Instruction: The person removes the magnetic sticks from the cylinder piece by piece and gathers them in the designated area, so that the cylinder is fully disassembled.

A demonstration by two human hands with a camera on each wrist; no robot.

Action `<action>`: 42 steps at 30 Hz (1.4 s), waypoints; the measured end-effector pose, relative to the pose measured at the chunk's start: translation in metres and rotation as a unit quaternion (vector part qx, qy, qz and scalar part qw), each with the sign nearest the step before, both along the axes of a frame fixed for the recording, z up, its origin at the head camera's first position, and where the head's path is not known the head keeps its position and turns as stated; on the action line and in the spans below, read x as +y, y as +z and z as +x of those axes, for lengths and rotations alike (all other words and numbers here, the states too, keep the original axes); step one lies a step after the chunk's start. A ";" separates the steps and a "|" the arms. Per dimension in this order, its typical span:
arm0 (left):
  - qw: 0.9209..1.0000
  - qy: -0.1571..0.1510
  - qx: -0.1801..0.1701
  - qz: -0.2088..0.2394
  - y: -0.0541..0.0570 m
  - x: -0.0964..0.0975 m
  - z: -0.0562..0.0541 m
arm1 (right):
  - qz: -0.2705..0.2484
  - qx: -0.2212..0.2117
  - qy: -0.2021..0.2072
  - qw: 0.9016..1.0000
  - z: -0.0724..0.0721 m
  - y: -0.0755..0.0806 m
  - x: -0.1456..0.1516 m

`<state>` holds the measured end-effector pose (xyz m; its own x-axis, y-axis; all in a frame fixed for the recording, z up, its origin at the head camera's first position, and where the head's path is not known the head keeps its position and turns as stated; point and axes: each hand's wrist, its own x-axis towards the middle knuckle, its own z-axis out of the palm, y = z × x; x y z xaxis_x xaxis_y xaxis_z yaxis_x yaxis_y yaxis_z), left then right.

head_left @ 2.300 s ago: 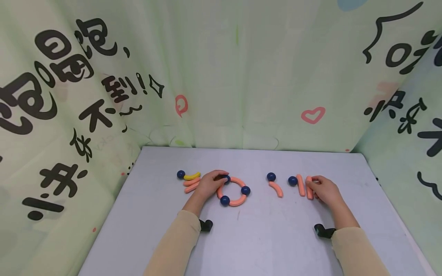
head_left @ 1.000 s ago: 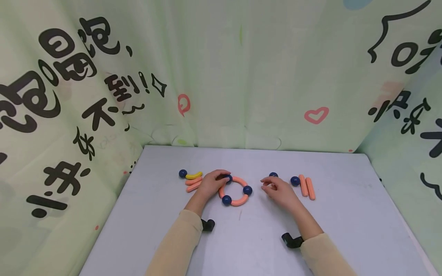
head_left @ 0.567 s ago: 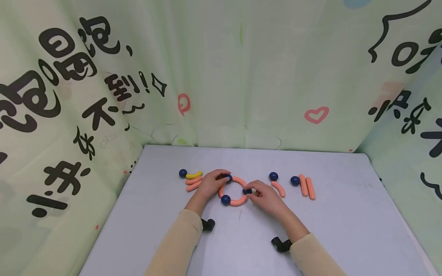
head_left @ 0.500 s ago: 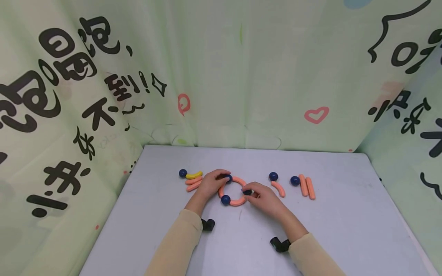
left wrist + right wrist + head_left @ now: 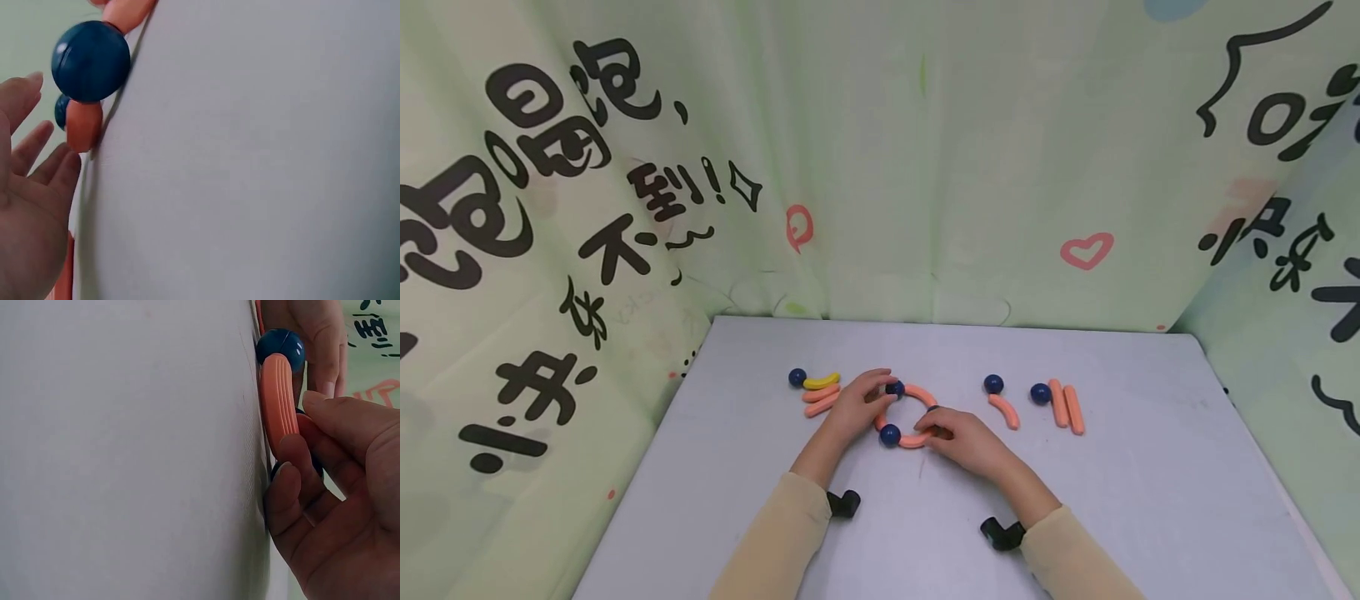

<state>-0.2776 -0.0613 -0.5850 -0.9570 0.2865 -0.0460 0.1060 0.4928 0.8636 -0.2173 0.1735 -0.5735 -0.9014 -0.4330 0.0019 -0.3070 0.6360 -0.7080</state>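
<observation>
The ring (image 5: 919,392) lies between my hands: left hand (image 5: 856,407) loosely open, empty, at nine o'clock; right hand (image 5: 964,442) pinching its curved stick (image 5: 278,397) around four. I'd best grip lightly so nothing pulls apart.

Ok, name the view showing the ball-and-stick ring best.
Head: it takes in most of the ring, though the left hand and right hand cover parts. Left wrist shows only part, edge-on; right wrist likewise, the right hand covering some.

Pale green curtains (image 5: 865,167), white table (image 5: 700,517)
</observation>
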 end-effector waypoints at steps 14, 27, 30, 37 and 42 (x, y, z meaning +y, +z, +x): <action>0.991 -0.107 0.048 -0.067 -0.007 -0.027 0.037 | 0.001 0.002 -0.003 1.000 0.001 -0.002 -0.001; 0.985 -0.107 0.093 -0.094 -0.017 -0.025 0.043 | 0.002 -0.010 -0.011 1.000 0.006 0.002 -0.011; 0.985 -0.106 0.107 -0.088 -0.017 -0.025 0.043 | 0.004 -0.006 -0.006 1.000 0.006 0.002 -0.016; 0.981 -0.105 0.135 -0.088 -0.019 -0.025 0.042 | 0.020 0.009 -0.021 1.000 0.007 -0.001 -0.024; 0.984 -0.099 0.117 -0.090 -0.019 -0.025 0.042 | 0.030 0.008 -0.032 0.999 0.006 -0.003 -0.029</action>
<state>-0.2351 -0.0861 -0.6039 -0.8735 0.4760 0.1021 0.4010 0.5847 0.7052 -0.2109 0.1446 -0.5763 -0.9275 -0.3737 -0.0085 -0.2743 0.6961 -0.6635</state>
